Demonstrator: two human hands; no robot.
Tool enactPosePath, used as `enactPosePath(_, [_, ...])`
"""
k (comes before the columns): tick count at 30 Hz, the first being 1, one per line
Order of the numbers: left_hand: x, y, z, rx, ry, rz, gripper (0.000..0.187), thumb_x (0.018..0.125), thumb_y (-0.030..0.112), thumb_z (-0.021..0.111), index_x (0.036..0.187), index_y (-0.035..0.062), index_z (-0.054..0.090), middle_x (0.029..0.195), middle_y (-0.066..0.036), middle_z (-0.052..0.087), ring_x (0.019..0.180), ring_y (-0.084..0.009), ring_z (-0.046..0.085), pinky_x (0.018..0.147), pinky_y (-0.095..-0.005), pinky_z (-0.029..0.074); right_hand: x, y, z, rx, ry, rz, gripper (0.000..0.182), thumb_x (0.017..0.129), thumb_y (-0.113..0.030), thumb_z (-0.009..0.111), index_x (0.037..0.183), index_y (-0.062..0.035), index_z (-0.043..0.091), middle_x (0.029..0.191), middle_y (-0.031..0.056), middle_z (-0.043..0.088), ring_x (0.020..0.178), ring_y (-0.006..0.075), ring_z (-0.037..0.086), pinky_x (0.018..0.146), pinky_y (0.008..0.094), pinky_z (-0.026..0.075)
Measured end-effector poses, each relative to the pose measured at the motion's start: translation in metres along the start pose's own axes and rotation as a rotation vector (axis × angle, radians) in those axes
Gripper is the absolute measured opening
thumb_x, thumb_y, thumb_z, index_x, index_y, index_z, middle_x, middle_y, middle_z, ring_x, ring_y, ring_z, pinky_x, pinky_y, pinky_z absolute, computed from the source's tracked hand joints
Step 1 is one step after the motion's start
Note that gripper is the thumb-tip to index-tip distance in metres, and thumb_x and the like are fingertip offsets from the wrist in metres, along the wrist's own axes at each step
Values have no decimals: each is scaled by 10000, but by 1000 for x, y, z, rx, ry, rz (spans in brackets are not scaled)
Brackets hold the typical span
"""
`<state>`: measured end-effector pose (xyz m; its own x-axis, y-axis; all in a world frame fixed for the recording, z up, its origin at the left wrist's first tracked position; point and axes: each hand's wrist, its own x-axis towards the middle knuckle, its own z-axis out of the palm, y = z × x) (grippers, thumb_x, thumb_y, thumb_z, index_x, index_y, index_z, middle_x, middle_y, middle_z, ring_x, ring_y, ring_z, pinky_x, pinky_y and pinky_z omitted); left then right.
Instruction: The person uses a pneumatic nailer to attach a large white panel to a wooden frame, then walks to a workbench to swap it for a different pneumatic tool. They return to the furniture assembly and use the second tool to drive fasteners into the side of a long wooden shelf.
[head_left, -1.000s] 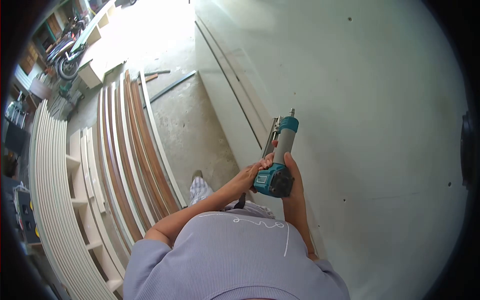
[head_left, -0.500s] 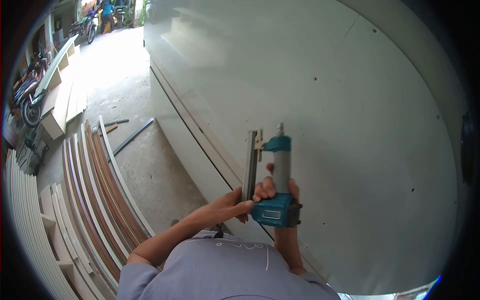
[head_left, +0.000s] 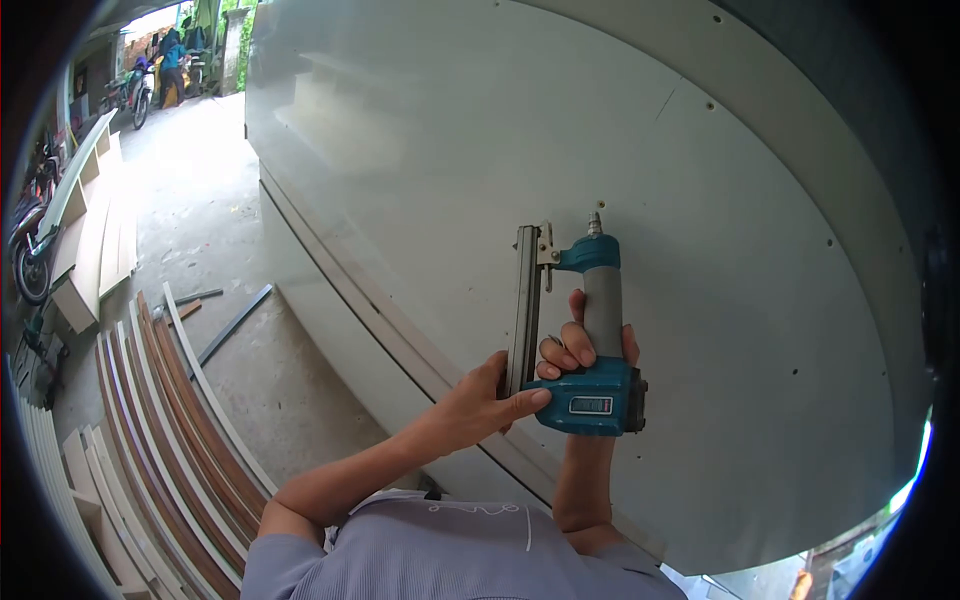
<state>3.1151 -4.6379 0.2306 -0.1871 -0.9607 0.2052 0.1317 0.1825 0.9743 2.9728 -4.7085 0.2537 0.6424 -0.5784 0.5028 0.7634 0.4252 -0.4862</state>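
Nail gun [head_left: 585, 385] in both hands, seemingly.

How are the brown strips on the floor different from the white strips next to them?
The brown wooden strips are dark like wood, while the white strips are pale and plain. The brown wooden strips lie in the middle of the bundle; the white strips lie between them and along its outer edge by the bare concrete floor. Both kinds are long, thin and lie flat side by side.
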Motion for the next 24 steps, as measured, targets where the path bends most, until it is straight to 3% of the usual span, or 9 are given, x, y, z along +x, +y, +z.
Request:
enactPosePath(4, [5, -5, -1, -32, -21, 38, 650, 745, 546, 628, 916, -53, 444, 592, -52, 491, 525, -108, 509, 443, -228, 412, 0, -2, -1, -19, 23, -3, 599, 896, -434, 413, 1300, -7, 299, 725, 65, 487, 744, 188, 466, 728, 374, 445])
enactPosePath(12, [-2, 4, -6, 64, -63, -94, 628, 794, 503, 593, 982, -75, 437, 631, -66, 511, 581, -118, 536, 497, -241, 444, -1, 3, 0, -2, 31, 24, 595, 902, -430, 401, 1305, -4, 298, 726, 66, 485, 749, 189, 462, 732, 375, 432])
enactPosePath(24, [-6, -9, 18, 42, 32, -104, 679, 773, 552, 590, 942, -85, 426, 612, -68, 512, 565, -130, 540, 468, -246, 431, -14, -14, -16, 56, 2, 144, 576, 896, -405, 418, 1325, -47, 279, 754, 63, 498, 772, 187, 469, 770, 375, 438])
